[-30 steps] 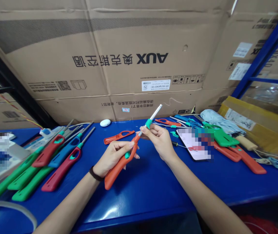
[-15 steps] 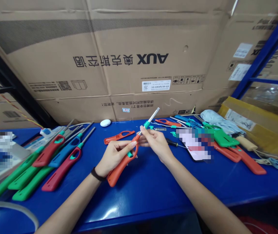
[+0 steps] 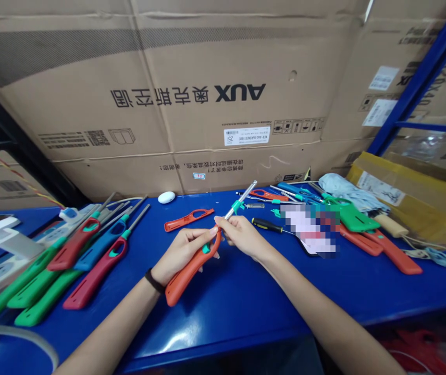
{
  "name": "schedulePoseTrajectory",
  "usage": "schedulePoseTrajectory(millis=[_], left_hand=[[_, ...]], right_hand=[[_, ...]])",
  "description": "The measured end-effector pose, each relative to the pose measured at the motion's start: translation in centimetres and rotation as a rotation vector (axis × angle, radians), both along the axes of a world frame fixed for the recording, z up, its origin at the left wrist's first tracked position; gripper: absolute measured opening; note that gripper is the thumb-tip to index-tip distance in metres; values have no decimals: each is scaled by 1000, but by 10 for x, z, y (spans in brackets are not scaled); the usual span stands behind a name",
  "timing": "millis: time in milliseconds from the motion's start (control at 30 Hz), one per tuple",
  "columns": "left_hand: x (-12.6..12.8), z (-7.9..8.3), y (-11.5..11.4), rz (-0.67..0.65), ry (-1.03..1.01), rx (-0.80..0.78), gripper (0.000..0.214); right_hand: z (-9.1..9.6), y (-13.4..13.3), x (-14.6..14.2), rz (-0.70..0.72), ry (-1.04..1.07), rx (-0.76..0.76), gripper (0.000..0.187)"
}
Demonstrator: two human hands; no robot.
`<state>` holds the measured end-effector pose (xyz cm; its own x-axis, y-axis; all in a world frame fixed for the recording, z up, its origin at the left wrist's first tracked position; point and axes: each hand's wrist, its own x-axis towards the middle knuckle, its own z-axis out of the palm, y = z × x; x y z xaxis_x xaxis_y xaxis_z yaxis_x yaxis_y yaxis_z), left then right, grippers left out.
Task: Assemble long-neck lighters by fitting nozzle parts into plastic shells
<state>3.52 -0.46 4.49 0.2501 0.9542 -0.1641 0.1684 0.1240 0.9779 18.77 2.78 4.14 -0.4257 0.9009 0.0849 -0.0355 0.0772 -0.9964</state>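
Orange utility lighter [image 3: 186, 276] is held in both hands above the blue surface [image 3: 223, 317], nozzle angled up and away. Steel shaft [image 3: 244, 195] and teal collar [image 3: 237, 207] are in place at the head end; teal trigger [image 3: 206, 249] shows in the handle loop. Left hand [image 3: 184, 250] is closed around the handle, a firm full grip. Right hand [image 3: 242, 235] is pinching the shaft just below the collar, a narrow fingertip grip. Unit looks assembled from here (fingers hide part of the body, so can't confirm the seam is closed).

Just left of the hands, a loose orange lighter body [image 3: 176, 224] lies flat on the surface. Further left: row of red, blue and green lighters [image 3: 90, 284] with shafts fitted, so those look done. Right side looks unfinished: yellow-handled screwdriver [image 3: 265, 225], small teal parts [image 3: 275, 212], green lighter bodies [image 3: 354, 219] and orange lighter bodies [image 3: 393, 258] lie loose. AUX carton [image 3: 187, 104] stands behind.
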Motion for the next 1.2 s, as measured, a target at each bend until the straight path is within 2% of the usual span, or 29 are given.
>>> schedulePoseTrajectory(millis=[133, 233, 300, 400, 500, 600, 667, 933, 1200], left_hand=[[0, 2, 1, 10, -34, -27, 39], [-2, 3, 2, 33, -59, -14, 39], [-4, 3, 2, 46, -62, -7, 40], [-4, 2, 1, 37, -59, -22, 42], [-3, 1, 1, 30, -60, -22, 42], [-1, 2, 1, 58, -60, -2, 42], [-1, 3, 1, 68, -56, 5, 42], [-4, -1, 1, 64, 27, 31, 39], [-1, 4, -2, 24, 123, 154, 43]], right_hand=[[-1, 0, -3, -65, 19, -21, 51], [2, 2, 0, -101, 57, -117, 45], [6, 6, 5, -173, 162, -169, 42], [11, 10, 12, -280, 329, -101, 39], [9, 10, 14, -215, 333, -40, 35], [4, 7, 11, -66, 288, -90, 32], [2, 5, 8, -16, 275, -109, 33], [-5, 7, 10, -46, 189, -49, 31], [-11, 6, 10, -128, 48, -34, 34]])
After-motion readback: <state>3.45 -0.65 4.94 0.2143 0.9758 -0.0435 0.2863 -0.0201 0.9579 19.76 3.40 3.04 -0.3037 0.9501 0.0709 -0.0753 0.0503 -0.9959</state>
